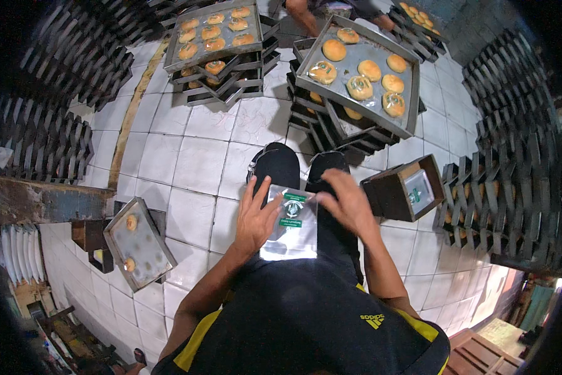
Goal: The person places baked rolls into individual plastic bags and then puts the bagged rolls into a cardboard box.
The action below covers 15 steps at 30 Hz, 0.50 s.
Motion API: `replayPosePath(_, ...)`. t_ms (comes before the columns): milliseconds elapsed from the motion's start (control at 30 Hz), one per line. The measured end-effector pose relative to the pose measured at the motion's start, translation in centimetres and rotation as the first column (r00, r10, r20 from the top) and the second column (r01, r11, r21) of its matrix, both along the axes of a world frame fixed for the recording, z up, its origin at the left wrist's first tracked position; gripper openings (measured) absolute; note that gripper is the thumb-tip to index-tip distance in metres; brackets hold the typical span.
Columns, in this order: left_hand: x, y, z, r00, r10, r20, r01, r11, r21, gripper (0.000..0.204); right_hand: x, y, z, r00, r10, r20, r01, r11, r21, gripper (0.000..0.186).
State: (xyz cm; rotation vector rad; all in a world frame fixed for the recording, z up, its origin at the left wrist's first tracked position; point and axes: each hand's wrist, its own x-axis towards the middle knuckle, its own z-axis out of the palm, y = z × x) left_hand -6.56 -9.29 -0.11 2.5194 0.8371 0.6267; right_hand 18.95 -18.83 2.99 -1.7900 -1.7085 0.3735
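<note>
A clear plastic bag (301, 240) with a green printed label lies over my lap, between my hands. My left hand (253, 219) has its left edge, with the thumb side over the plastic and two fingers stretched up past it. At the bag's upper right corner is my right hand (351, 203), its fingers apart and bent, with nothing visible in them. Ahead on the right, a metal tray (381, 59) bears several round golden buns, some in clear wrappers. Another tray (198, 57) at the far left carries rows of wrapped buns.
Stacks of dark trays (518, 181) line both sides. By my right knee, an open box (393, 194) holds more printed bags. A tilted tray (144, 250) with two buns sits on the left. Across from me, another person's arm (303, 17) reaches in near the trays.
</note>
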Motion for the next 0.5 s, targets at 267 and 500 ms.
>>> replayPosePath(267, -0.4, -0.2, 0.5, 0.939, -0.15, 0.308, 0.178, 0.982, -0.065, 0.037, -2.3, -0.9, 3.8, 0.985, 0.146, 0.088, -0.144, 0.989, -0.024, 0.015)
replayPosePath(500, -0.4, 0.7, 2.0, 0.968, -0.014, 0.249, 0.238, 0.35, -0.906, 0.025, 3.7, 0.3, 6.9, 0.766, 0.246, -0.593, -0.421, 0.89, -0.174, 0.015)
